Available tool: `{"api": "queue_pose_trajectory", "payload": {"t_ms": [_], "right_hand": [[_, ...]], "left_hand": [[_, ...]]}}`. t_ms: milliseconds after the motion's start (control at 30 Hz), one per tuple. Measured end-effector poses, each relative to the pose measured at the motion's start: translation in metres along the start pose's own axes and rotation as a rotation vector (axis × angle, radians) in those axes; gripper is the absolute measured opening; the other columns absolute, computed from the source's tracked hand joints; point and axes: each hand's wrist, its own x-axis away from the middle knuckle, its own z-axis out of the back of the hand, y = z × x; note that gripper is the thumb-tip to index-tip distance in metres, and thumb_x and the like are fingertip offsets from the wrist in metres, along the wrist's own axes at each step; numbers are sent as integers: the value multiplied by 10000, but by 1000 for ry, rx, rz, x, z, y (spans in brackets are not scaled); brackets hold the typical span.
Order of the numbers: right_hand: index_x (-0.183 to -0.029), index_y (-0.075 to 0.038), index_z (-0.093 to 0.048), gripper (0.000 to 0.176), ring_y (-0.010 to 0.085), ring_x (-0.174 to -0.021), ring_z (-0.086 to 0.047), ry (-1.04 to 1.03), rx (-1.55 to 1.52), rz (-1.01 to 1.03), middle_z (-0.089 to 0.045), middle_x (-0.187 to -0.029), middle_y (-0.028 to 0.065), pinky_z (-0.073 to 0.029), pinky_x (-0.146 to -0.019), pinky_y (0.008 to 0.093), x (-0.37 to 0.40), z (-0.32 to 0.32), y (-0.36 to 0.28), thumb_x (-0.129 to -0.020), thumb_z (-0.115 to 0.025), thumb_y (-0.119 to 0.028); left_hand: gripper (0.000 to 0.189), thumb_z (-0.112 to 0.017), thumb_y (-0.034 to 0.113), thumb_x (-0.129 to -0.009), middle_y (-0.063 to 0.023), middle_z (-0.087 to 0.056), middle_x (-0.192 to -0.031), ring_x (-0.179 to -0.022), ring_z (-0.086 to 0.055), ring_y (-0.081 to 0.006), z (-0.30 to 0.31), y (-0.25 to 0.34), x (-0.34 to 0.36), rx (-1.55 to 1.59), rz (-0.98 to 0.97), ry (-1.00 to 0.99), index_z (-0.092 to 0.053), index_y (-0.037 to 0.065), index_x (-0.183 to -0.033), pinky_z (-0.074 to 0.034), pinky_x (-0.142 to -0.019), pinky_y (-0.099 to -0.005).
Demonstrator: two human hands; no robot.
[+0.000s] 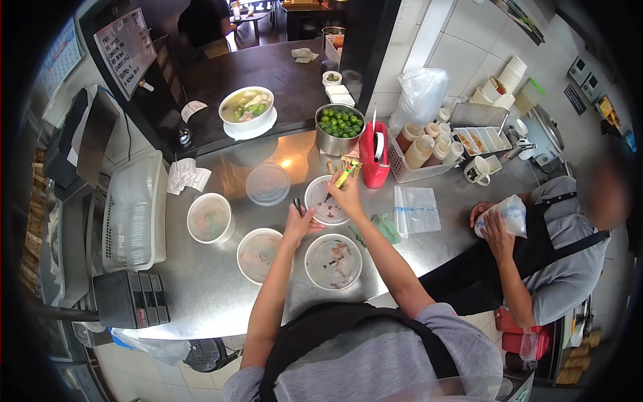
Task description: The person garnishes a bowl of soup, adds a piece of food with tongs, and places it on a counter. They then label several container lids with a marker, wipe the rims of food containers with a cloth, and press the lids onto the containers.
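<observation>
2 clamped: right grip (348,198) on marker (345,175) over bowl (320,209), left grip (299,222) on dark piece (297,204).

A round white tub (326,201), closed with a clear lid, is sitting upright on the steel counter (221,295). A yellow-green marker (346,175) is being held tilted above the tub's far rim, tip pointing down at the lid. A small dark cap (297,204) is being held just beside the tub's left edge.

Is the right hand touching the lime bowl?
Apart. The head view shows counter between the right hand and the lime bowl.
</observation>
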Motion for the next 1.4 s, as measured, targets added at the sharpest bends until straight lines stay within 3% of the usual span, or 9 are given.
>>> {"api": "queue_pose_trajectory", "payload": {"t_ms": [467,867,1033,1400], "right_hand": [[-690,-44,-492,153,58,-520,-480,48,17,91,-517,-567,-14,-377,-471,232,-3,8,-2,-729,-636,-75],[-690,-39,-502,154,62,-528,-488,38,68,-9,-518,-567,-7,-377,-473,233,2,8,-16,-718,-650,-73],[-704,-41,-494,144,64,-525,-508,61,81,76,-537,-577,5,-391,-471,225,-3,9,-1,-732,-635,-58],[-699,-33,-493,142,59,-537,-501,71,149,58,-531,-575,5,-398,-490,226,-2,10,-8,-736,-628,-52]], "left_hand": [[310,-534,133,-872,-157,-522,-782,-668,-639,-287,0,3,4,17,14,-13,-234,71,-915,-571,-588,-356],[315,-544,132,-865,-140,-505,-766,-660,-640,-289,1,3,3,15,7,-18,-238,68,-907,-568,-563,-349],[330,-548,113,-857,-140,-492,-753,-631,-638,-297,1,1,1,46,0,-11,-224,65,-901,-569,-528,-366],[330,-552,139,-861,-140,-512,-763,-660,-638,-287,0,3,3,24,12,-7,-232,76,-907,-569,-577,-365]]}}
